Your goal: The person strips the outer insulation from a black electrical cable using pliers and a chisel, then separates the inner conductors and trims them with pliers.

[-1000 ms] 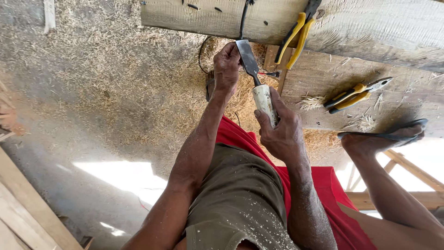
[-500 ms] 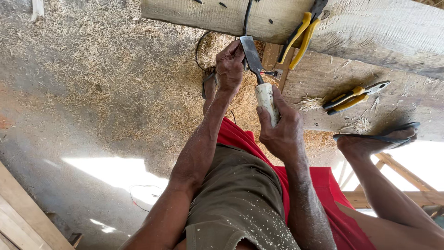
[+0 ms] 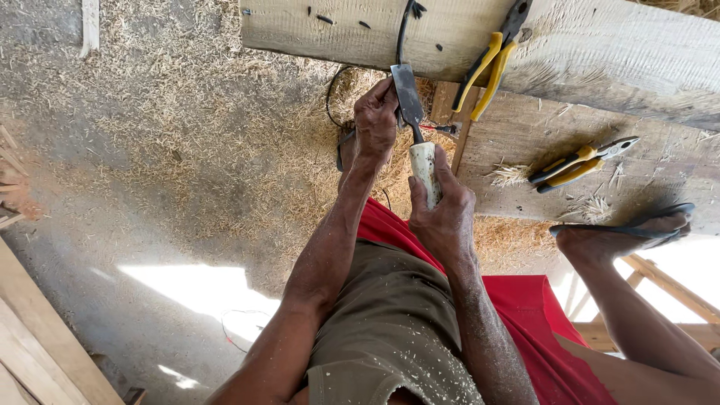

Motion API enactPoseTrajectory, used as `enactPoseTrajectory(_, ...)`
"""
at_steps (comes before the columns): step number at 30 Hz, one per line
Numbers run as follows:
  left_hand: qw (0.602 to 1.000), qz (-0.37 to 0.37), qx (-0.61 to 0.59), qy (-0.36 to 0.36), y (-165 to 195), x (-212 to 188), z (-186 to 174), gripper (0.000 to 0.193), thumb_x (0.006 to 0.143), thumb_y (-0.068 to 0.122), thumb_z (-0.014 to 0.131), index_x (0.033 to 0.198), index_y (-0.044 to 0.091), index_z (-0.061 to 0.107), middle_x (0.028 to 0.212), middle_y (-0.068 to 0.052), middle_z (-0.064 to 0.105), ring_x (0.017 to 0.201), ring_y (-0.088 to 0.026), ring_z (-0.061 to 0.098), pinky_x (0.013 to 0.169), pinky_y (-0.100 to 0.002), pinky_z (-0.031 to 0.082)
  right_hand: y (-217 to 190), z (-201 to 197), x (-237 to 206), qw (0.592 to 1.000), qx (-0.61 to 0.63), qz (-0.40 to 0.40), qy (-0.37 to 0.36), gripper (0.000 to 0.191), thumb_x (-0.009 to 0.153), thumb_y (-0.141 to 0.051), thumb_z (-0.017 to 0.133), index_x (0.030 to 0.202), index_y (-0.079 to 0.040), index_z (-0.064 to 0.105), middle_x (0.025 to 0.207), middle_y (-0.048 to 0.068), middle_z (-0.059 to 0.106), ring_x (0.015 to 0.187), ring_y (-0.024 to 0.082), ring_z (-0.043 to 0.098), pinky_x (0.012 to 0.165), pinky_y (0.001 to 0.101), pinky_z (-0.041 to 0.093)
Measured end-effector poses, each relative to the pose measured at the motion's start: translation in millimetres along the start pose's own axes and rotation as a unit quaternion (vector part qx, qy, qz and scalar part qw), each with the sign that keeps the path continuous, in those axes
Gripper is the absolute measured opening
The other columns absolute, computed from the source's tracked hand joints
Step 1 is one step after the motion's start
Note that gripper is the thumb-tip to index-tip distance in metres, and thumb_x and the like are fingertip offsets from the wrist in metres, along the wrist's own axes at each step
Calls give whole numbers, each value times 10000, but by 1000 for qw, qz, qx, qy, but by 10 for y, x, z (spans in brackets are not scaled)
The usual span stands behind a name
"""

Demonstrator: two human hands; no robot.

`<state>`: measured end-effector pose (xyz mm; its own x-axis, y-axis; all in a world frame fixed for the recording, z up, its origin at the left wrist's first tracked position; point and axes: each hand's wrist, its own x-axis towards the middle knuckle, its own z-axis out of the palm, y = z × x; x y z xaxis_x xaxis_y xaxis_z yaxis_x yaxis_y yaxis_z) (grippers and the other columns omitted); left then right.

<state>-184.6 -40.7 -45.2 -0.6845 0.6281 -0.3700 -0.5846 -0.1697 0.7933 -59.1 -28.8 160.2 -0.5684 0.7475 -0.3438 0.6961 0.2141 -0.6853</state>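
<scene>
the right hand (image 3: 444, 214) is wrapping its fingers fully around the pale handle of a knife (image 3: 417, 131), gripping it just below the wooden beam (image 3: 600, 52) that is running across the top of the view. the knife's dark blade is pointing up toward the beam's lower edge, its tip lying against or just short of it; which one cannot be told. the left hand (image 3: 375, 124) is sitting right beside the blade, just under the beam, its fingers curled and the fingertips pressing at the blade's side; whether something thin is pinched between them cannot be told. a dark cord (image 3: 406, 22) is hanging over the beam directly above the blade. yellow-handled pliers (image 3: 491, 64) are lying on the beam, to the right of the blade. a second pair of yellow pliers (image 3: 581, 159) is resting on the plank surface (image 3: 660, 172) below the beam, well to the right of the knife. a foot in a dark sandal (image 3: 622, 232) is planted on that plank, further from the beam. straw-like shavings (image 3: 210, 112) are covering the floor left of the beam's end.
</scene>
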Motion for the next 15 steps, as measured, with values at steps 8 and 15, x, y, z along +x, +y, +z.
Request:
enactPoseTrajectory(8,1000,0,-10,8,7,1,34,278,1096,97,576,1318,-39,675,1044,-83,762,881,-108,710,760,-233,609,64,98,-20,1000,19,21,-12,632,992,-121,642,1537,83,395,990,254,739,810,243,769,655,352,632)
enactPoseTrajectory(15,999,1,-31,18,32,-4,68,293,1084,115,582,1329,-22,667,1057,-58,760,881,-91,698,758,-227,598,128,201,-19,999,28,-7,13,628,990,-114,653,1536,77,409,975,265,745,802,270,777,662,376,621)
